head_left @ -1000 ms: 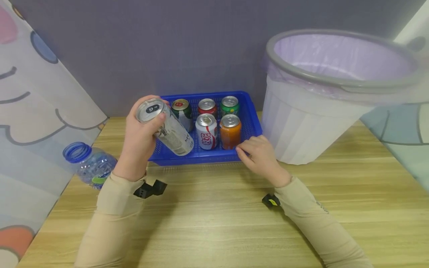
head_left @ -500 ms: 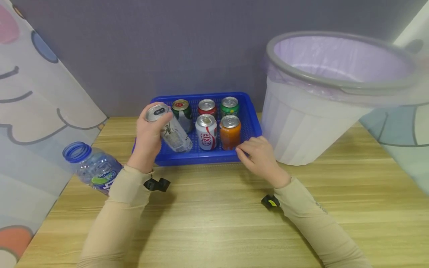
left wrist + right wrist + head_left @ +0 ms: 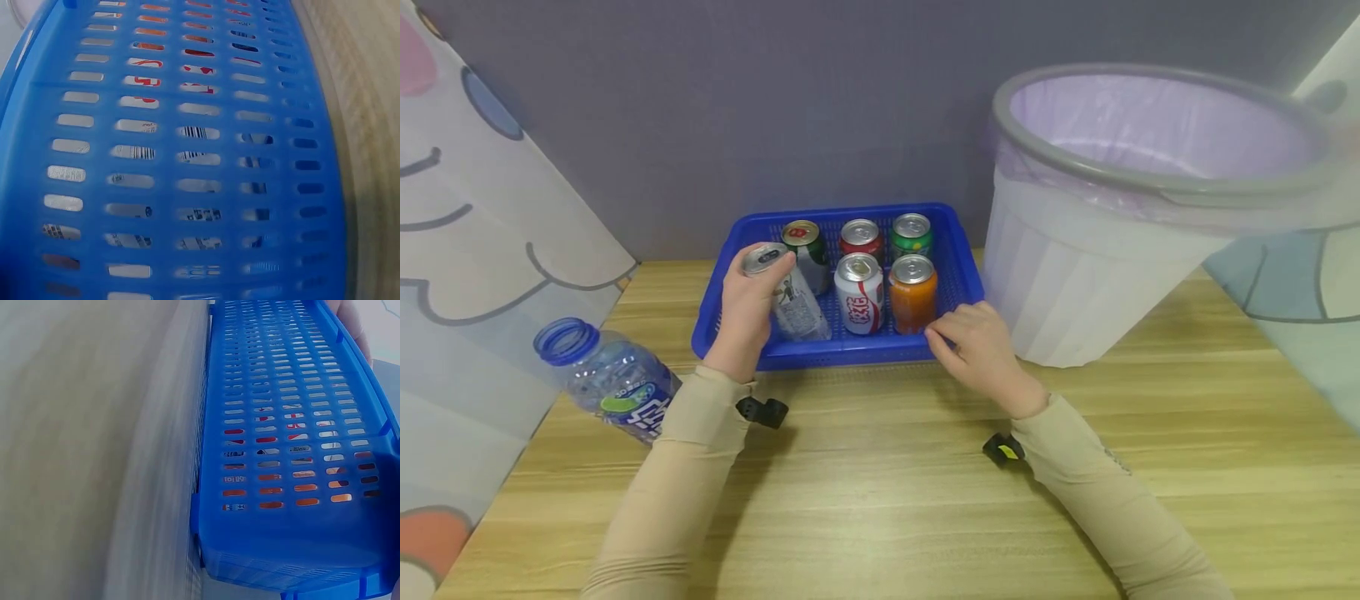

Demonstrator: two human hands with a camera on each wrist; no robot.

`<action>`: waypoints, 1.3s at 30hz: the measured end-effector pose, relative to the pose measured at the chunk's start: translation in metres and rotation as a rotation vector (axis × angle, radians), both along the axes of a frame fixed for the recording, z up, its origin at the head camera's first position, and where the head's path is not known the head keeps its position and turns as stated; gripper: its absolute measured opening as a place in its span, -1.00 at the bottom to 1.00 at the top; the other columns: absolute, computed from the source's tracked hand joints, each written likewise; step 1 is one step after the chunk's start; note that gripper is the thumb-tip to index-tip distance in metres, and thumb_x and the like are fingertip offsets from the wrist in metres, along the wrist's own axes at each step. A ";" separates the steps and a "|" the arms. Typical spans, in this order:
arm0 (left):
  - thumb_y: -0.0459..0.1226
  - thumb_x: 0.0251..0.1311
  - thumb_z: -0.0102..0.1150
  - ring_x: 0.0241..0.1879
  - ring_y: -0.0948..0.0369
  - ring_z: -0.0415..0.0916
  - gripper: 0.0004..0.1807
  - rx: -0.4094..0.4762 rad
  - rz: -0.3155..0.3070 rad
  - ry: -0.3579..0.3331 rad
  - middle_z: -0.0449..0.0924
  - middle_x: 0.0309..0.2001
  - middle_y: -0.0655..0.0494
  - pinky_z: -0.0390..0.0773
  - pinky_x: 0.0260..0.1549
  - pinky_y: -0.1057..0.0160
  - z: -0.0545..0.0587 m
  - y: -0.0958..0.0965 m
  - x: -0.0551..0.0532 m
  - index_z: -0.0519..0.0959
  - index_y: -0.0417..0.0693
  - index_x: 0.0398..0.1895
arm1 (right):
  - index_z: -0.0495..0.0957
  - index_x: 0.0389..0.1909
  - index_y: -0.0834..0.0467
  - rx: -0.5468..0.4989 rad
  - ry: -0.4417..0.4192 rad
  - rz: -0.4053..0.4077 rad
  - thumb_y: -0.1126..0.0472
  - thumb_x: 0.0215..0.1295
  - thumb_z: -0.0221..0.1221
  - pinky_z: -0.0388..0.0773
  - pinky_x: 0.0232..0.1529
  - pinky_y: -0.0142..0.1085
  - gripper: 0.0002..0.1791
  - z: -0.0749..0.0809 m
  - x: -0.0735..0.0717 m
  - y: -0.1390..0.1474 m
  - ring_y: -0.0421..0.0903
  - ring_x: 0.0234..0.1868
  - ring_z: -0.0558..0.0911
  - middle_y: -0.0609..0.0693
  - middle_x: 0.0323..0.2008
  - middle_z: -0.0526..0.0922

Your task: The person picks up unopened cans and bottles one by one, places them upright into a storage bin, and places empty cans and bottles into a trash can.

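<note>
My left hand [image 3: 750, 302] grips a tall silver-and-white drink can [image 3: 800, 308] near its top, with the thumb over the front. The can leans, its lower end inside the left front part of the blue plastic basket [image 3: 842, 358]. My right hand [image 3: 976, 350] holds the basket's rim at the front right corner, fingers curled there. Beside the tall can stand a white can with red lettering [image 3: 860, 300] and an orange can [image 3: 913, 300]. Behind them are a dark green can [image 3: 808, 258], a red can [image 3: 862, 240] and a green can [image 3: 912, 237].
An uncapped clear plastic bottle [image 3: 625, 387] with a blue neck ring stands left of my left forearm. At the right, a large white bin [image 3: 1052, 275] with a purple liner stands close to the basket. A grey panel [image 3: 850, 100] rises behind the wooden table [image 3: 865, 500].
My left hand has moved right and down with the tall can, lowering it into the basket and bringing it somewhat more upright. My right hand has stayed at the corner.
</note>
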State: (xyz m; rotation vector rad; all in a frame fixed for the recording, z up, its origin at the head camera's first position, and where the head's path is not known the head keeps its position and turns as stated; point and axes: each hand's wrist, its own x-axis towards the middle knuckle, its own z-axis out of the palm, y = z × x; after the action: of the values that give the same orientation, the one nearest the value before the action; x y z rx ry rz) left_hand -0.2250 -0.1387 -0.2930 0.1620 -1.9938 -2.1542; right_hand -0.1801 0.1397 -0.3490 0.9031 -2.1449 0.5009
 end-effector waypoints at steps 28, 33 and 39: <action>-0.30 0.14 0.26 0.10 0.18 0.34 -0.33 -0.244 -0.160 -0.095 0.36 0.18 0.01 0.35 0.03 0.27 -0.004 -0.001 -0.001 0.25 -0.12 0.32 | 0.63 -0.55 0.19 -0.025 -0.001 0.003 0.07 0.32 -0.06 0.30 -0.46 -0.20 -0.59 -0.003 -0.001 0.000 -0.07 -0.58 0.51 -0.01 -0.60 0.65; -0.39 0.06 0.30 0.11 0.15 0.37 -0.31 -0.296 -0.158 -0.057 0.37 0.18 -0.03 0.41 0.01 0.28 -0.005 0.000 -0.002 0.27 -0.16 0.29 | 0.63 -0.55 0.19 -0.027 0.001 0.001 0.07 0.32 -0.07 0.30 -0.46 -0.19 -0.58 -0.003 -0.002 -0.001 -0.07 -0.59 0.51 -0.01 -0.62 0.64; -0.44 0.00 0.33 0.12 0.12 0.39 -0.29 -0.371 -0.154 -0.023 0.39 0.18 -0.06 0.44 0.08 0.18 -0.005 0.002 -0.002 0.29 -0.17 0.27 | 0.62 -0.56 0.18 -0.021 -0.002 0.001 0.05 0.35 -0.09 0.30 -0.46 -0.20 -0.55 -0.003 -0.003 -0.001 -0.07 -0.59 0.51 -0.01 -0.62 0.64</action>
State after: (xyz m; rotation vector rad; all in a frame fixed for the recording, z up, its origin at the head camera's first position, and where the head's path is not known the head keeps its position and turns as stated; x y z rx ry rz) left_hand -0.2265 -0.1368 -0.2981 -0.0252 -2.4456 -1.8243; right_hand -0.1832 0.1389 -0.3522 0.8928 -2.1367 0.5243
